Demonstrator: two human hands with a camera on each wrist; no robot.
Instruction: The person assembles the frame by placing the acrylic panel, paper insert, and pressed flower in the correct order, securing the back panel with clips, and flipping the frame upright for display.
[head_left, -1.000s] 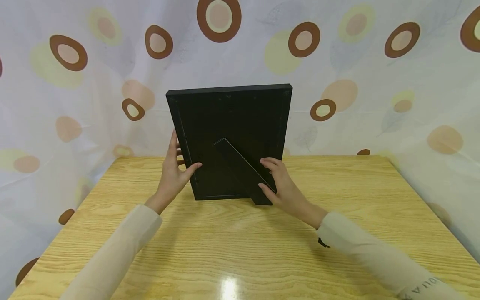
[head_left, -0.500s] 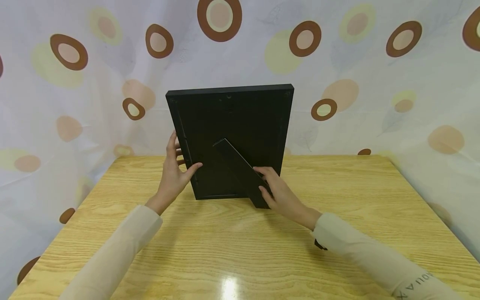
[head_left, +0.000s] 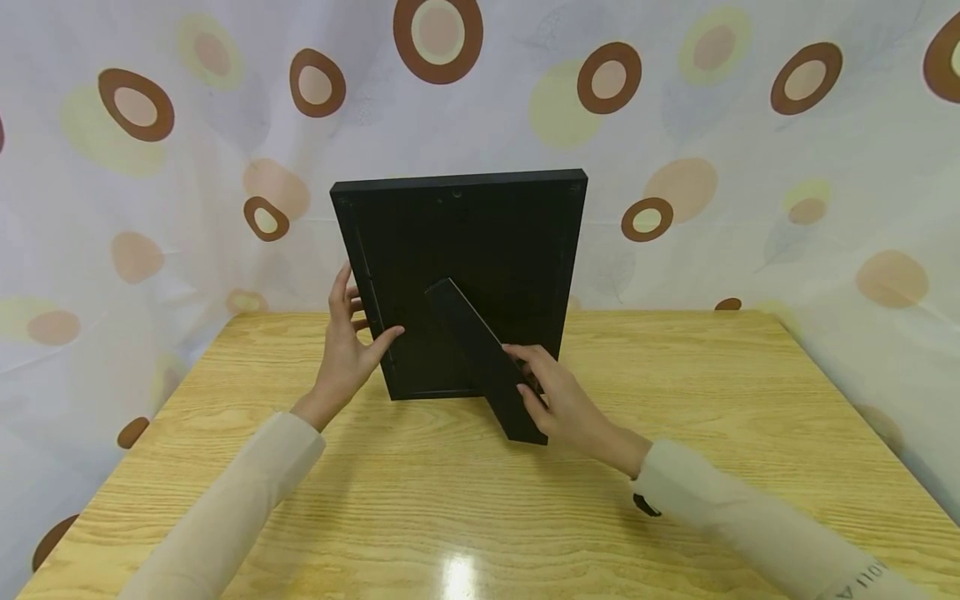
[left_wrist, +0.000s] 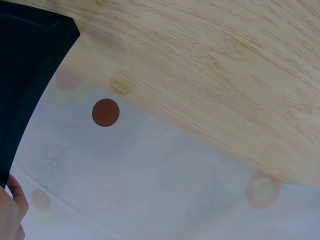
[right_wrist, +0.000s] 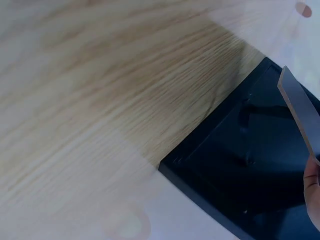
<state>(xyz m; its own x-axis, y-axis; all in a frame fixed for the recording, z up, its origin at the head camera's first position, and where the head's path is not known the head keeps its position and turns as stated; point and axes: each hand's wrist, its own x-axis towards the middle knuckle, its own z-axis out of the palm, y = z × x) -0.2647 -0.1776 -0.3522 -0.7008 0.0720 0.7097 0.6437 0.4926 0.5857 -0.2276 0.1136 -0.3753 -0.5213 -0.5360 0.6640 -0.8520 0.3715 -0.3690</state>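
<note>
A black picture frame (head_left: 495, 233) stands on the table with its back toward me, leaning slightly away. My left hand (head_left: 347, 350) grips its left side, thumb on the back and fingers round the outer edge. From the middle of the back an easel leg (head_left: 480, 354) slants down to the right. My right hand (head_left: 562, 398) pinches this leg near its lower end, and in the right wrist view the leg (right_wrist: 299, 107) sticks out from the frame's back (right_wrist: 225, 165). Only a corner of the frame (left_wrist: 30, 55) shows in the left wrist view. The frame's front is hidden.
The wooden table (head_left: 420, 500) extends to both sides of the frame and toward me. Behind it hangs a pale curtain (head_left: 510, 125) with brown, peach and yellow spots. A small dark item (head_left: 647, 505) shows under the right sleeve.
My right hand has closed on the easel leg and swung its lower end outward, toward me. My left hand and the frame have hardly moved.
</note>
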